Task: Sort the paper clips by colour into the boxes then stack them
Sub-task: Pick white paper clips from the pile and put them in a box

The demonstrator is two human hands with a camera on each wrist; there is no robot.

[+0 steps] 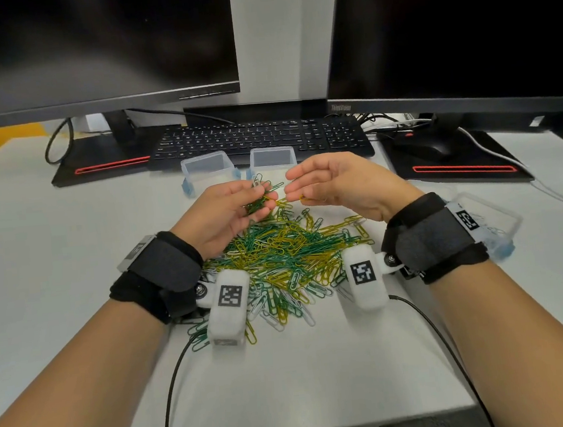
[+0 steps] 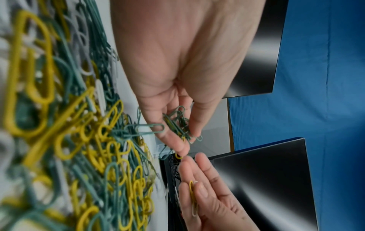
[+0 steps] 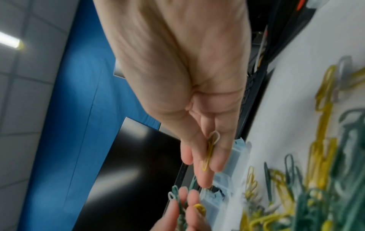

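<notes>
**Hands raised over a paper clip pile**

Left hand (image 1: 224,208) curled round a bunch of green clips (image 1: 259,200). Right hand (image 1: 335,184) pinching a yellow clip (image 3: 209,154) between its fingers. Below, on the desk (image 1: 54,256), mixed paper clips (image 1: 284,257); two clear boxes (image 1: 207,168) beyond, by the keyboard (image 1: 259,139).

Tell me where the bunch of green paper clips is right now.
In the head view, the bunch of green paper clips is gripped in the left hand, raised above the mixed pile, just in front of the two clear boxes.
</notes>
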